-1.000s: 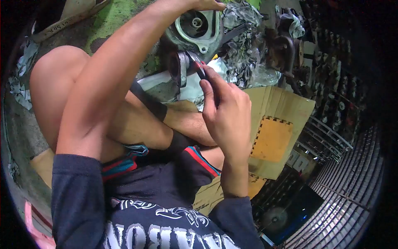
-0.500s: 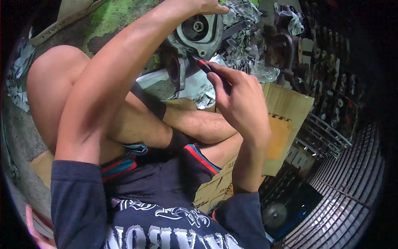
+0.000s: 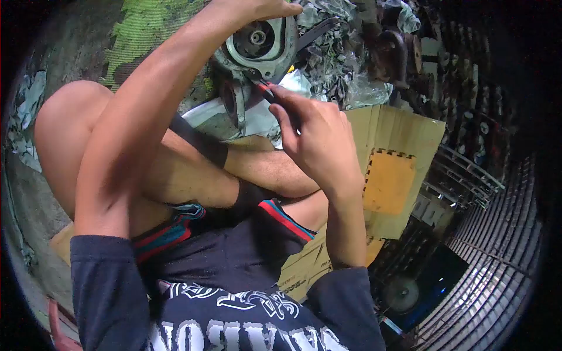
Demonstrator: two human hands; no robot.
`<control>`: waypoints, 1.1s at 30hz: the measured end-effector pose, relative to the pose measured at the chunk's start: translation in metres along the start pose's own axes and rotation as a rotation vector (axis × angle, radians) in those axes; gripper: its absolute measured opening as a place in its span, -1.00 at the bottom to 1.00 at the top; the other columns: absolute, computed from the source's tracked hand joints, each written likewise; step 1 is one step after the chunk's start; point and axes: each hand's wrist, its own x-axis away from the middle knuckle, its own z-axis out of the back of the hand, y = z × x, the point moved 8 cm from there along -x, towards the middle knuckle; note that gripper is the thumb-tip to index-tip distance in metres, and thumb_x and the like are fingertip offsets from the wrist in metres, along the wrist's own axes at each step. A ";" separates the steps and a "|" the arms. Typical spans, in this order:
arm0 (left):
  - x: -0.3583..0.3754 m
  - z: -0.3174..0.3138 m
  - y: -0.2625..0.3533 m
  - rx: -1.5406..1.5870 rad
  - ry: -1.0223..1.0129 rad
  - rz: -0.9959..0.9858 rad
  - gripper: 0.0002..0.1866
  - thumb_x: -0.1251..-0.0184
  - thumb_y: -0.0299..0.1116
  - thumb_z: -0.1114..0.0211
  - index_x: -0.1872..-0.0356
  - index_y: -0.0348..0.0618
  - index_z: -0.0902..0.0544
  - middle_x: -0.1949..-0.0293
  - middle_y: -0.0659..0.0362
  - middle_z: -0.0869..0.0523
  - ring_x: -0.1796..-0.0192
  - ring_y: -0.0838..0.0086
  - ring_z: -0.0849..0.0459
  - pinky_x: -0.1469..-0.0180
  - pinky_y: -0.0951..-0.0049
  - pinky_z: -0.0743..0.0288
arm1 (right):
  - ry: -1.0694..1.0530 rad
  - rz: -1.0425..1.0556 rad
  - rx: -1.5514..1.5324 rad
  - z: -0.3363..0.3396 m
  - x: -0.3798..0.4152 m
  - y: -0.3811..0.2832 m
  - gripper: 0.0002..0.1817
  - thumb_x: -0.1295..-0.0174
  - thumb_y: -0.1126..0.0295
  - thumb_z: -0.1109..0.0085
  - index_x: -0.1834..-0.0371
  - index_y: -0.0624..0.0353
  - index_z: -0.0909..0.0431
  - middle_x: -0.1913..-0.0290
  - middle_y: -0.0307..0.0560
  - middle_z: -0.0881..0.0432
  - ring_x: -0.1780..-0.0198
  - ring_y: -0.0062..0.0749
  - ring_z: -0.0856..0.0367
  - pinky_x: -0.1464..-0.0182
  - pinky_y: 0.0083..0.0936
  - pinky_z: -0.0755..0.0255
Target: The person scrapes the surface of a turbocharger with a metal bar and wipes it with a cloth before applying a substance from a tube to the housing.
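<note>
A round grey metal casting [image 3: 288, 51] with a dark central hub lies on the floor in front of me, smeared with grime. My right hand [image 3: 319, 131] is closed around pliers [image 3: 262, 86] with red and black handles, their dark tip against the casting's lower edge. Above the casting, my left hand [image 3: 260, 8] is partly cut off by the top of the view. One of its digits points right; the others are hidden. Below the casting's lower left side stands a dark curved metal bracket [image 3: 237, 104].
Crumpled dirty plastic [image 3: 336, 52] lies right of the casting, with a rusty metal part [image 3: 391, 61] beyond. My crossed legs sit close in front. Cardboard [image 3: 430, 134] with an orange mat piece [image 3: 389, 181] is at right. A green ribbed mat [image 3: 137, 32] lies upper left.
The whole view has shifted, so the casting and both hands appear further left. The pliers stay in my right hand, with their tip still at the casting's lower edge.
</note>
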 end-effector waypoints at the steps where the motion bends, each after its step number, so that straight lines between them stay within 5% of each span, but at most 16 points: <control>1: 0.002 -0.001 0.000 -0.003 -0.006 0.006 -0.24 -0.19 0.38 -0.30 0.13 -0.26 -0.85 0.13 -0.12 -0.85 -0.02 0.04 -0.83 -0.07 0.09 -0.69 | 0.000 -0.004 -0.007 0.002 0.003 -0.001 -0.70 -0.41 0.28 -0.28 -0.15 0.01 -0.77 0.29 0.19 -0.75 0.28 0.13 -0.74 0.19 -0.12 -0.59; 19: 0.011 0.006 0.008 -0.019 -0.013 0.017 -0.24 -0.19 0.36 -0.32 0.16 -0.30 -0.84 0.15 -0.18 -0.84 0.02 0.00 -0.83 -0.03 0.07 -0.69 | 0.004 -0.067 0.119 -0.022 0.014 0.005 -0.59 -0.51 0.09 -0.17 -0.38 -0.27 -0.62 0.40 0.15 -0.64 0.34 0.11 -0.69 0.28 0.01 -0.54; 24: 0.011 0.007 0.009 -0.070 0.026 0.026 -0.25 -0.20 0.36 -0.31 0.19 -0.30 -0.84 0.20 -0.16 -0.84 0.06 0.01 -0.84 -0.01 0.07 -0.70 | -0.018 -0.069 0.141 -0.023 0.026 0.009 -0.58 -0.50 0.09 -0.14 -0.38 -0.23 -0.59 0.35 0.24 -0.66 0.39 0.25 -0.72 0.32 0.08 -0.60; 33: 0.012 0.006 0.006 -0.059 0.029 0.046 -0.22 -0.22 0.41 -0.29 0.19 -0.30 -0.84 0.19 -0.17 -0.84 0.05 -0.01 -0.83 -0.02 0.06 -0.70 | 0.072 -0.057 0.131 -0.024 0.026 0.003 -0.57 -0.51 0.08 -0.16 -0.41 -0.31 -0.59 0.41 0.12 -0.62 0.39 0.11 -0.68 0.35 0.00 -0.52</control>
